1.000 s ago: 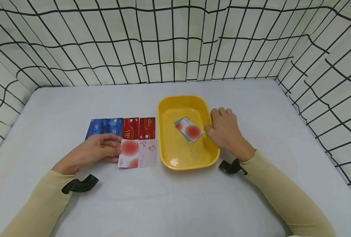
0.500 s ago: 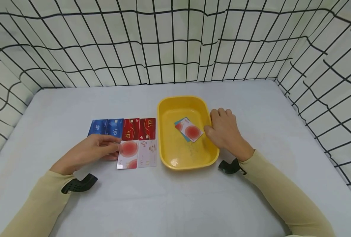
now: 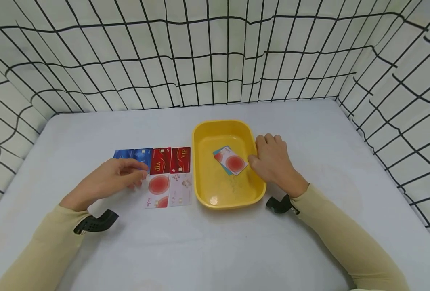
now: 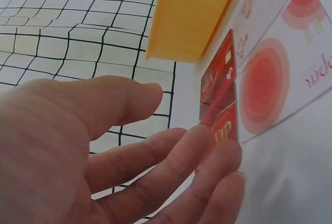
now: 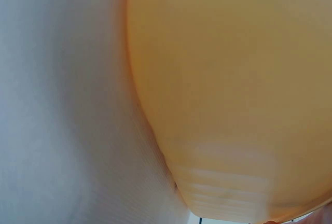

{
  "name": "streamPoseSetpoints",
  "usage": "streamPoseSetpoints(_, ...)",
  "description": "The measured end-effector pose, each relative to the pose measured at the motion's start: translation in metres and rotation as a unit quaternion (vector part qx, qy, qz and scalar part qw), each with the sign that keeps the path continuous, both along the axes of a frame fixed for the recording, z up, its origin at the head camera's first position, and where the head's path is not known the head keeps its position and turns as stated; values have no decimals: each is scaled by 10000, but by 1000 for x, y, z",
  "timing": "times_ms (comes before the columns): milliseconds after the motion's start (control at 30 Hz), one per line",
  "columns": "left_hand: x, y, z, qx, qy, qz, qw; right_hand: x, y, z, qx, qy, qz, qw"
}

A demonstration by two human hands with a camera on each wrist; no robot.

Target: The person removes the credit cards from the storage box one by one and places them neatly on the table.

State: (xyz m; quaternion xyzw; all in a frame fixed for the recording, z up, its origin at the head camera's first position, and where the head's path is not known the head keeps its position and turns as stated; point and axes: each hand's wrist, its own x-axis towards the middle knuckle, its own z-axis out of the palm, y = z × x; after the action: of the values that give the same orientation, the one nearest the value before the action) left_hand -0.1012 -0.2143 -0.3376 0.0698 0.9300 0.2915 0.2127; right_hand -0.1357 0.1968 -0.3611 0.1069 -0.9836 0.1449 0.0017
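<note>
My left hand (image 3: 109, 180) hovers just left of a white card with red circles (image 3: 158, 186), fingers loosely bent and holding nothing. In the left wrist view, a gap separates its thumb from the other fingers. Beside that card lies a pale VIP card (image 3: 180, 190). Above them stand two red VIP cards (image 3: 160, 161) and two blue VIP cards (image 3: 142, 155), the blue ones partly hidden by my left hand. My right hand (image 3: 273, 159) grips the right rim of a yellow tray (image 3: 209, 186). Inside it, another white card with red circles (image 3: 235, 163) overlaps a light-blue card (image 3: 227, 170).
A white cloth (image 3: 215, 250) covers the table. Black wire grid (image 3: 200, 56) rises along the back and both sides. Dark wrist devices (image 3: 96, 222) are worn at both sleeves. The tray's outer wall (image 5: 223, 89) fills most of the right wrist view.
My left hand has let go of the white card with red circles and drawn up and left, leaving it flat beside the pale card. My right hand stays on the tray rim.
</note>
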Motion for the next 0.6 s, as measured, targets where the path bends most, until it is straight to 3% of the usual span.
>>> streamPoseSetpoints(300,-10,19,20,-162,541,-154,9983,0,2,-1,21,-75,-23,10000)
streamPoseSetpoints(600,-12,42,37,-422,1294,-197,9905,1,3,0,-5,20,44,10000)
